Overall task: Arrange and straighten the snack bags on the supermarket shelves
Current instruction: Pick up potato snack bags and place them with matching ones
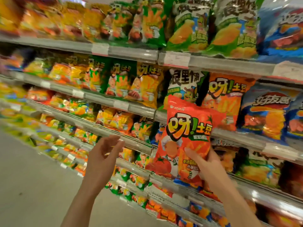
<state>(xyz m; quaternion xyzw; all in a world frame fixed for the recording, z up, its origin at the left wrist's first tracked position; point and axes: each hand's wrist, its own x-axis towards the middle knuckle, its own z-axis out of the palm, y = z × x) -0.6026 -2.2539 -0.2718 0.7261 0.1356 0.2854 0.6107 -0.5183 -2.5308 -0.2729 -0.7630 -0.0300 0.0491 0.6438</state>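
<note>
Supermarket shelves (134,54) w/ rows of snack bags fill the bkgd, right grip (205,163) pinching a red chip bag (186,136) by its lower edge at 3 o'clock, upright before the shelf, left grip (106,153) released, fingers loosely curled at 9 o'clock.

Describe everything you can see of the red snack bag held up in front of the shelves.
The red snack bag is glossy and puffed, printed with large yellow characters, a cartoon chef, tomatoes and fries. It is upright, tilted slightly, off the shelves. The right hand grips its lower right part, thumb across the front. The left hand is apart from it.
</note>
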